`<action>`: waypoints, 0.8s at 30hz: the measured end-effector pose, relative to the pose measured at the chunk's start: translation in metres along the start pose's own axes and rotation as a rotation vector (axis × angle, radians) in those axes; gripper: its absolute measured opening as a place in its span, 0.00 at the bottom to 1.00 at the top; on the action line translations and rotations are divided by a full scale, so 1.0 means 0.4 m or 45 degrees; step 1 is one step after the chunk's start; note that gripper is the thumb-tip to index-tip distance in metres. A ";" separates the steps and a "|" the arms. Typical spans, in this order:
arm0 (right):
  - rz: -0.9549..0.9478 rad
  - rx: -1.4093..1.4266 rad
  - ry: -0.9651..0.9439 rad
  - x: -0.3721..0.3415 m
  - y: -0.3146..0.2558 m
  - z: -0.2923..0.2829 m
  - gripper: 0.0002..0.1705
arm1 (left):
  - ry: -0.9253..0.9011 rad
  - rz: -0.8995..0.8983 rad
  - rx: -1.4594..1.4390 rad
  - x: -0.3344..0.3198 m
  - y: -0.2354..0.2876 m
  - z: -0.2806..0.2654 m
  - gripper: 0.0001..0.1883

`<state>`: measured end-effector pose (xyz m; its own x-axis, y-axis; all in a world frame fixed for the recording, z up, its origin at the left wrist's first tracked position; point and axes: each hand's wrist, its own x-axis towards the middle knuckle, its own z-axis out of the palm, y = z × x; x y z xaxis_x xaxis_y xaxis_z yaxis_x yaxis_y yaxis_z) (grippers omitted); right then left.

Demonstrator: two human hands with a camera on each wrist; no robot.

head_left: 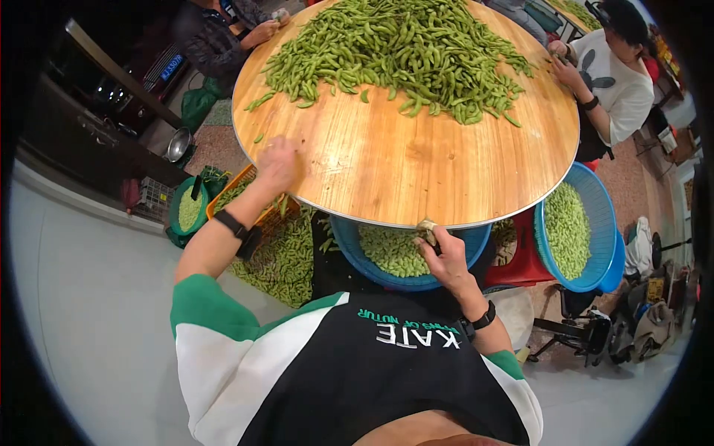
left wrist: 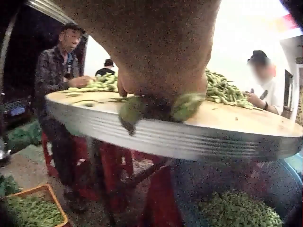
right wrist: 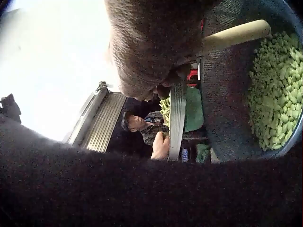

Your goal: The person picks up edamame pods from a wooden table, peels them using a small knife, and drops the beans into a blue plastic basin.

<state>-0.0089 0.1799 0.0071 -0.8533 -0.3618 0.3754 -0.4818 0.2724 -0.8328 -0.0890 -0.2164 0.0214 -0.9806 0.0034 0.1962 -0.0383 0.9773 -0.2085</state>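
My left hand [head_left: 277,163], blurred, is over the left side of the round wooden table [head_left: 357,163]. In the left wrist view it holds green soybean pods [left wrist: 188,107] that stick out at the fingers, near the metal rim. My right hand [head_left: 448,262] is at the table's front edge, above a blue basket [head_left: 346,256] of shelled beans [head_left: 394,253]. Its fingers curl round a pale round handle [right wrist: 236,36] that points toward the basket in the right wrist view. A small pale and dark thing [head_left: 427,229] shows at its fingertips. The rest of the handled thing is hidden.
A large heap of pods [head_left: 401,52] covers the far side of the table. A second blue basket [head_left: 606,215] of beans stands right, an orange crate [head_left: 227,186] left. Pods [head_left: 282,264] lie on the floor. People work at the table's left and right [head_left: 621,82].
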 end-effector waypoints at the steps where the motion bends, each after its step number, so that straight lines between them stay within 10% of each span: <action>1: 0.030 0.031 0.003 -0.001 0.003 0.001 0.11 | -0.038 -0.042 0.008 -0.019 -0.037 -0.006 0.15; 6: 0.099 0.187 -0.011 0.031 -0.019 -0.023 0.11 | -0.312 -0.057 0.293 0.051 -0.082 -0.060 0.10; 8: 0.606 0.733 -0.026 0.086 -0.067 -0.062 0.13 | -0.110 -0.060 -0.455 0.155 -0.064 -0.051 0.11; 14: 0.747 0.861 0.456 0.268 0.092 -0.168 0.15 | -0.207 -0.141 -1.379 0.430 0.161 -0.059 0.18; 21: 0.558 0.461 0.907 0.485 0.433 -0.374 0.16 | -0.076 0.014 -1.821 0.571 0.270 0.029 0.21; 24: 0.258 0.250 0.563 0.575 0.627 -0.404 0.16 | -0.180 0.014 -1.932 0.617 0.308 0.054 0.22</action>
<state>-0.3581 0.3092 -0.0497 -0.9484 0.1035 0.2997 -0.2885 0.1100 -0.9511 -0.3399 -0.0999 0.0234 -0.9926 0.0782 0.0924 0.1100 0.2646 0.9581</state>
